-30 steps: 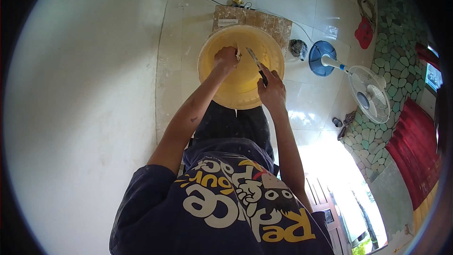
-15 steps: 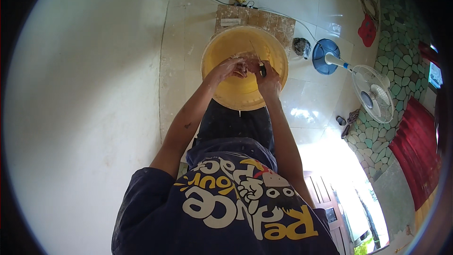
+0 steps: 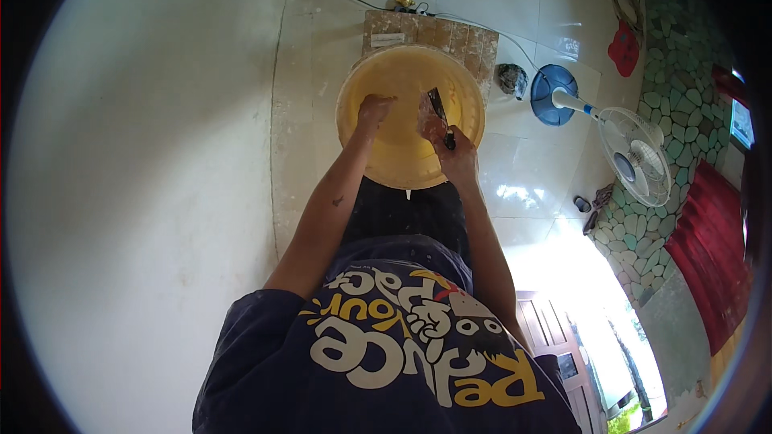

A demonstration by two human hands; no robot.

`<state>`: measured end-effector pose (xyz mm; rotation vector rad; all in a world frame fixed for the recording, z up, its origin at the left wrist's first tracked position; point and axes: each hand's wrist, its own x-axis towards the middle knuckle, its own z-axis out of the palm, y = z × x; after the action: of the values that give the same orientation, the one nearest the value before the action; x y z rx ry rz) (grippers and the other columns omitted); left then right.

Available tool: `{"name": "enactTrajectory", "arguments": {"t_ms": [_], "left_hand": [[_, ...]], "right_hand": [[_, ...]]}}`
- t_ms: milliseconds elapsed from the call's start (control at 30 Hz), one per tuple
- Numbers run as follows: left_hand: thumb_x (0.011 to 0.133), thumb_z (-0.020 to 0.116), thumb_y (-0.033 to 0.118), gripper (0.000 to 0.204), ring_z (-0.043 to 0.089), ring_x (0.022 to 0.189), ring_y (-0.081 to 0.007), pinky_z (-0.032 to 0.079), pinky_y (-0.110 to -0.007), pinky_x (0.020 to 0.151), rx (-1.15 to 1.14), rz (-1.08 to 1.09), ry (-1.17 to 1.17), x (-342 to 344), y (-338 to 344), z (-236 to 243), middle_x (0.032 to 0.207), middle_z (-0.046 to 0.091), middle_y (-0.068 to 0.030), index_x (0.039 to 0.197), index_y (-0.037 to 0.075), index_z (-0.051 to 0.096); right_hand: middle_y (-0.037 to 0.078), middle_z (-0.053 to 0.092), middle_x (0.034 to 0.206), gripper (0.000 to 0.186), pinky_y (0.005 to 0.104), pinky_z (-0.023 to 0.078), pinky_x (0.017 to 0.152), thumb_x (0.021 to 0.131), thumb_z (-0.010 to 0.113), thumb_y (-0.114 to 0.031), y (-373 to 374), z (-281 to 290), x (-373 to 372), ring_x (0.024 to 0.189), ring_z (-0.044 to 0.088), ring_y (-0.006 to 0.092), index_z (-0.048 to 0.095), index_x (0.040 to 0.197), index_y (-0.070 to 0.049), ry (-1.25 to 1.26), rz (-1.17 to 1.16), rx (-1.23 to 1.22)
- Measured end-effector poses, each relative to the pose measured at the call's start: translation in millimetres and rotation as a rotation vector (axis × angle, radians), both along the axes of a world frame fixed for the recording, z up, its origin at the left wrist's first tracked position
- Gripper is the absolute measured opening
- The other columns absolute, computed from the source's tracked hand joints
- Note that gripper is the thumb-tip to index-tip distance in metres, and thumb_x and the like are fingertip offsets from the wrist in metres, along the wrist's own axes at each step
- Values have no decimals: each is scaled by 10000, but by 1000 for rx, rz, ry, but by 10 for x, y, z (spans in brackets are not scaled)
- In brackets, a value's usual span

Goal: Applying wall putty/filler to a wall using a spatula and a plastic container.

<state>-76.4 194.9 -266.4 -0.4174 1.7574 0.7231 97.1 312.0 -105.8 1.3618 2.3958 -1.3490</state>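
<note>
A large yellow basin [image 3: 410,124] is being worked in from above, where it is resting on a brown board [image 3: 450,32] laid over the white tiled floor [image 3: 531,0]. A dark-bladed knife [image 3: 440,116] is being gripped by the right hand [image 3: 457,159], the fingers closed round its handle, with the blade pointing up into the basin beside a small clear, reddish piece [image 3: 429,116] whose nature cannot be told. The left hand [image 3: 374,108] is being lowered against the basin's inner wall, its fingers curled; whether anything is being grasped there cannot be told. The blade is being kept close to both hands, so a slip on a wet surface could probably bring the edge against the left fingers. The basin is also being leaned on near its rim, and it could be tipped off the board. A blue-based standing fan [image 3: 599,124] is lying nearby.
</note>
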Motion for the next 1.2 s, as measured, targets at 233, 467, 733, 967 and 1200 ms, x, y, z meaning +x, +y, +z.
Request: {"name": "enactTrajectory", "arguments": {"t_ms": [233, 467, 733, 967, 1200], "left_hand": [[864, 625, 483, 461, 666, 1060, -352, 520, -454, 903, -178, -536, 263, 198, 62, -492, 1172, 689, -163, 1067, 80, 720], [869, 620, 450, 456, 555, 1253, -279, 497, -503, 937, -477, -983, 181, 249, -10, -1983, 1329, 600, -71, 1187, 129, 678], [896, 567, 268, 253, 685, 987, -281, 533, -539, 848, -221, -1658, 636, 950, -323, -3467, 1073, 722, -77, 1011, 152, 761], [841, 593, 169, 165, 710, 808, -275, 563, -499, 637, -285, -1577, 779, 544, 201, -1645, 761, 691, -115, 812, 121, 748], [909, 565, 127, 152, 608, 630, -166, 482, -292, 546, 94, -508, 728, 308, 389, -548, 697, 612, -71, 820, 46, 659]], "right_hand": [[40, 609, 647, 205, 287, 397, 436, 901, 694, -188, 159, 342, 195, 454, 510, 106, 655, 1028, -32, 136, -317, -536], [-7, 550, 636, 244, 223, 358, 408, 933, 648, -124, 560, 606, 391, 451, 461, 49, 614, 1147, -13, 230, -378, -687], [41, 561, 758, 265, 253, 461, 480, 896, 591, -106, 1308, -26, 895, 587, 536, 110, 568, 1139, -1, 409, -675, -765], [31, 528, 674, 120, 298, 418, 466, 903, 590, -67, 2162, -1524, 609, 531, 513, 145, 584, 1022, -56, 420, -664, -1069], [-6, 524, 657, 129, 293, 416, 474, 905, 683, -200, 2269, -2376, 299, 541, 525, 132, 607, 916, -97, 184, -586, -1029]]}}
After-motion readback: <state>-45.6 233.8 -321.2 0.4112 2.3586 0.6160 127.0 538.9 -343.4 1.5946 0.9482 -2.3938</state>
